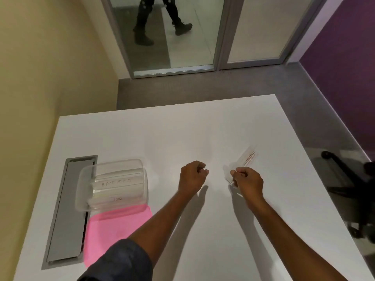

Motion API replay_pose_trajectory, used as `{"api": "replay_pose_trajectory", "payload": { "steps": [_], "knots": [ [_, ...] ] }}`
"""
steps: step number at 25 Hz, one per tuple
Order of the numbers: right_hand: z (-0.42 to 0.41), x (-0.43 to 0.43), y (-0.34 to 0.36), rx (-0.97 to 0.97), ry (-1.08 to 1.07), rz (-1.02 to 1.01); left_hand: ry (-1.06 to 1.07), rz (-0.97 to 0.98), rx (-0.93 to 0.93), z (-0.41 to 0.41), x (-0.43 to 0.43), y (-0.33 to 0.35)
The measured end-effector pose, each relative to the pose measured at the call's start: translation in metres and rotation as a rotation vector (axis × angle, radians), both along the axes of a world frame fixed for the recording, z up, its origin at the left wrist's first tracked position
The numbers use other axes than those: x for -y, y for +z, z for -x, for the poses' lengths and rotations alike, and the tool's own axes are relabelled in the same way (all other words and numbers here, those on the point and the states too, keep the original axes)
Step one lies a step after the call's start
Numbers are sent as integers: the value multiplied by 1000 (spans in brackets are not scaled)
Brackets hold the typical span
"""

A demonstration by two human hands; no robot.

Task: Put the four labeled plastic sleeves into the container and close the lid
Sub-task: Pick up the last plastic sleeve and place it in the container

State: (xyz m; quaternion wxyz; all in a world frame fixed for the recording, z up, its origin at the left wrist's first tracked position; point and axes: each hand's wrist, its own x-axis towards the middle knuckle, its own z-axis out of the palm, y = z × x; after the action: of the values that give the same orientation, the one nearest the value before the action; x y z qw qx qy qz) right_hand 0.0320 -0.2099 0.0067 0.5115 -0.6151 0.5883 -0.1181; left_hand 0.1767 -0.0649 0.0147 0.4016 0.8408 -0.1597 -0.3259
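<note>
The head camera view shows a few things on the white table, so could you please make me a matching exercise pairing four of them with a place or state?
Things:
1. clear plastic container
2. pink rectangular sheet
3. thin clear plastic sleeve with red lines
4. left hand

Places or states:
A. pinched at its near end by the right hand
B. lying flat, just nearer the camera than the container
C. curled loosely, holding nothing
D. on the table's left side, beside the grey metal panel, with labelled sleeves inside

Pairs: 1-D, 2-B, 3-A, 4-C
</note>
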Motion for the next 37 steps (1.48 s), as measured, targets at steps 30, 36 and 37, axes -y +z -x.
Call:
{"api": "replay_pose_trajectory", "payload": {
  "steps": [30, 36, 37],
  "knots": [
    [43, 75, -52, 260, -260, -592, -121, -99, -140, 59, 121, -56],
    [64, 80, -63, 189, -290, -579, -193, -109, -153, 73, 124, -55],
    [67, 80, -65, 170, -285, -574, -201, -120, -148, 76, 125, -54]
  ]
}}
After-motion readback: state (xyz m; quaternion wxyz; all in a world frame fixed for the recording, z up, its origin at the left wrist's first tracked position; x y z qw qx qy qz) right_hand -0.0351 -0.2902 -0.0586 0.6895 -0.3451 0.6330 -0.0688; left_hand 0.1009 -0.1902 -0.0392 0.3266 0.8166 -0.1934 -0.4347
